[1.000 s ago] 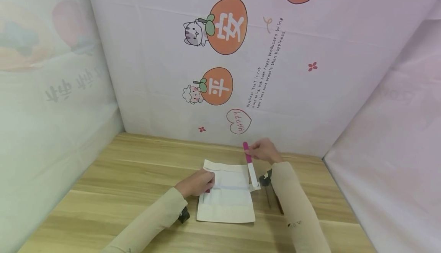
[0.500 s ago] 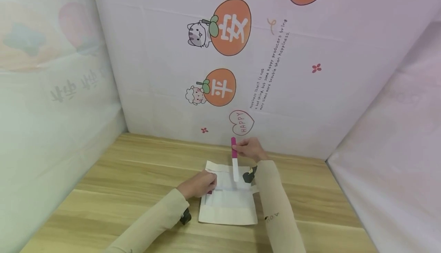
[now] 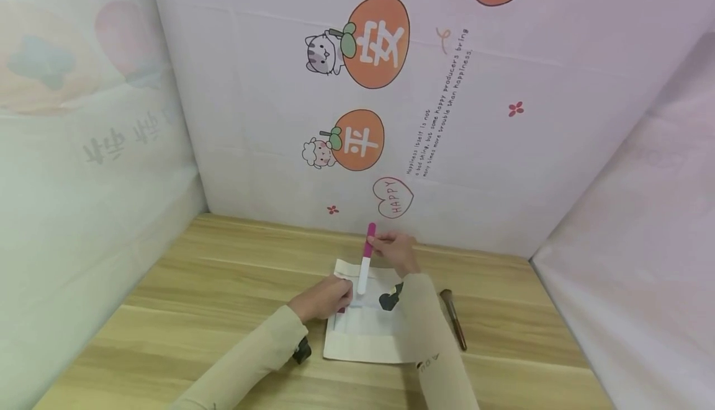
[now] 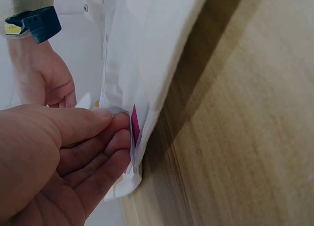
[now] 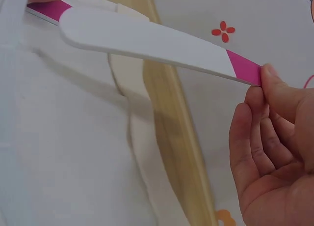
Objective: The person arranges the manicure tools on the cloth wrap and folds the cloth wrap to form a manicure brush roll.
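In the head view a cream fabric pouch (image 3: 360, 347) lies flat on the table. My left hand (image 3: 325, 297) pinches the edge of its white inner layer (image 4: 115, 109) between thumb and fingers. A second pink-and-white strip (image 5: 51, 11) sits at the fabric by those fingers, partly hidden. My right hand (image 3: 398, 254) pinches a nail file (image 3: 363, 276) by its pink end. The file's white rounded end points down over the pouch, towards my left hand. In the right wrist view that end (image 5: 78, 29) is held above the white fabric.
A makeup brush (image 3: 454, 320) with a dark handle lies on the wooden table (image 3: 234, 273), right of my right forearm. Printed white cloth (image 3: 268, 118) hangs behind the table, and more cloth hangs at both sides.
My right hand has carried the nail file leftward, from the pouch's right edge to near my left hand. The makeup brush has come into fuller view. My left hand keeps its pinch.
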The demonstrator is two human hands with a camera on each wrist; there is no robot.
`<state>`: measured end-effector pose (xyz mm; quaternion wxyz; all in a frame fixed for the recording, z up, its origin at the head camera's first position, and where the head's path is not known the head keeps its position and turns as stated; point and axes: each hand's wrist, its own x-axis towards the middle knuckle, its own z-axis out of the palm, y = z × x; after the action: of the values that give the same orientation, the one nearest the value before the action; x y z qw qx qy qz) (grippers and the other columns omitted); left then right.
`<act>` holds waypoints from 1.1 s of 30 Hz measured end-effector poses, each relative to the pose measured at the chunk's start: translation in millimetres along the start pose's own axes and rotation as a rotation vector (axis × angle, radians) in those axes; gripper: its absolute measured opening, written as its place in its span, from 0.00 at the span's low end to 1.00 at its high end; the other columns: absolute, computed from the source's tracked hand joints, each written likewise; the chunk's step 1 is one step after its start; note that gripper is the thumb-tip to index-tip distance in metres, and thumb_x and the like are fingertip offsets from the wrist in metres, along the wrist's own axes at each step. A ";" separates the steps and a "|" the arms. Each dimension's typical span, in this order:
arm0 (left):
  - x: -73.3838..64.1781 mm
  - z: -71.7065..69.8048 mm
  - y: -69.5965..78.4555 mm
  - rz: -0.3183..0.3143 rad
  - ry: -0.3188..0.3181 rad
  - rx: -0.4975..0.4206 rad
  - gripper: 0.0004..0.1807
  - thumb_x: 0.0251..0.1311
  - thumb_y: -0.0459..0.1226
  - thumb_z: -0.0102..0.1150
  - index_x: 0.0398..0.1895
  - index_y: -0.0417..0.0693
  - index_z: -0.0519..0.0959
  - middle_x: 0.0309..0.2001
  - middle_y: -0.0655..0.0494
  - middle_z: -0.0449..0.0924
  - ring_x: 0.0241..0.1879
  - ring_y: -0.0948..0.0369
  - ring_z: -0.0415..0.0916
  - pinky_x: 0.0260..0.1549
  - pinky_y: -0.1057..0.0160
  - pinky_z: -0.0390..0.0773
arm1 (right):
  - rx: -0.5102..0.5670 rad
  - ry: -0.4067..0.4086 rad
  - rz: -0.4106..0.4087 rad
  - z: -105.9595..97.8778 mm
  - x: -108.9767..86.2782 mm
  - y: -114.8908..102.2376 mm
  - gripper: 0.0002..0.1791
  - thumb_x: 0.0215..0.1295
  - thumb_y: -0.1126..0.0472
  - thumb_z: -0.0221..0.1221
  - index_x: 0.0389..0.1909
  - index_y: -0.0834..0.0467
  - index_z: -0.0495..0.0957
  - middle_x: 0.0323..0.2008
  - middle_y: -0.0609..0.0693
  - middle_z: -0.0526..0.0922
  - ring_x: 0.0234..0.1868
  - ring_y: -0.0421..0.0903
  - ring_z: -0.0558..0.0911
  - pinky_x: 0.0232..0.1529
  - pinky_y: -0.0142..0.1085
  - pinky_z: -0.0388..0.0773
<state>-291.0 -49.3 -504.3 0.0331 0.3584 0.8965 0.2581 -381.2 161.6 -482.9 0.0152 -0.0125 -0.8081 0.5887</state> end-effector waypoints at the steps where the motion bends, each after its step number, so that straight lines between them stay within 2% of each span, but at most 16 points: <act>1: -0.2 0.1 -0.2 0.000 0.000 0.001 0.13 0.75 0.29 0.56 0.28 0.45 0.75 0.22 0.63 0.68 0.23 0.70 0.64 0.26 0.72 0.69 | 0.010 -0.008 -0.004 2.5 -0.8 1.2 0.14 0.67 0.58 0.72 0.44 0.65 0.87 0.39 0.57 0.91 0.35 0.44 0.89 0.44 0.38 0.88; 7: -1.2 -0.5 -0.7 0.016 0.004 -0.002 0.12 0.74 0.28 0.57 0.28 0.44 0.75 0.22 0.63 0.68 0.23 0.70 0.64 0.26 0.72 0.69 | 0.007 -0.043 0.001 13.4 -6.1 8.5 0.11 0.66 0.60 0.73 0.43 0.63 0.88 0.41 0.56 0.92 0.35 0.40 0.88 0.40 0.33 0.86; 13: -0.7 0.6 -2.0 0.016 0.004 -0.013 0.12 0.75 0.28 0.57 0.29 0.44 0.75 0.23 0.61 0.70 0.24 0.70 0.65 0.27 0.72 0.70 | 0.050 -0.083 -0.001 16.1 -10.6 14.2 0.11 0.67 0.63 0.71 0.44 0.66 0.87 0.43 0.61 0.91 0.38 0.46 0.91 0.44 0.38 0.89; 16: 0.0 1.0 -2.4 0.007 0.004 -0.004 0.12 0.74 0.29 0.57 0.29 0.45 0.75 0.23 0.62 0.70 0.24 0.70 0.65 0.27 0.72 0.70 | 0.001 -0.085 0.023 16.1 -12.2 16.6 0.11 0.67 0.61 0.72 0.43 0.65 0.87 0.40 0.58 0.91 0.37 0.44 0.90 0.43 0.36 0.88; 19: 0.4 1.2 -2.5 -0.006 0.001 0.008 0.12 0.74 0.29 0.57 0.29 0.45 0.75 0.24 0.61 0.70 0.24 0.69 0.65 0.27 0.72 0.70 | -0.092 -0.088 0.063 15.7 -13.7 20.3 0.11 0.66 0.57 0.73 0.41 0.61 0.87 0.35 0.51 0.90 0.34 0.41 0.86 0.38 0.32 0.85; 22: 0.6 1.8 -2.1 -0.018 -0.004 0.010 0.12 0.75 0.29 0.57 0.29 0.45 0.75 0.24 0.61 0.70 0.25 0.69 0.66 0.27 0.71 0.70 | -0.146 -0.115 0.083 14.4 -16.4 23.7 0.11 0.66 0.55 0.73 0.39 0.60 0.88 0.32 0.49 0.89 0.33 0.41 0.85 0.36 0.32 0.82; 29: -0.4 0.6 -1.5 -0.014 0.003 0.001 0.11 0.74 0.29 0.57 0.29 0.44 0.76 0.24 0.61 0.70 0.25 0.69 0.66 0.28 0.71 0.71 | -0.232 -0.200 0.068 12.3 -25.5 26.8 0.11 0.65 0.52 0.74 0.37 0.57 0.90 0.30 0.47 0.89 0.35 0.43 0.82 0.39 0.34 0.76; 33: -1.1 -1.3 0.1 -0.043 -0.012 -0.027 0.10 0.74 0.29 0.56 0.30 0.44 0.76 0.24 0.60 0.71 0.24 0.68 0.67 0.27 0.71 0.72 | -0.242 -0.265 0.108 12.1 -30.3 24.5 0.10 0.65 0.53 0.73 0.38 0.57 0.89 0.32 0.48 0.90 0.34 0.42 0.84 0.39 0.33 0.79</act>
<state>-290.4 -50.5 -503.3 0.0487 0.3403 0.9002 0.2673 -351.3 156.5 -510.2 -0.1247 0.0202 -0.8660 0.4837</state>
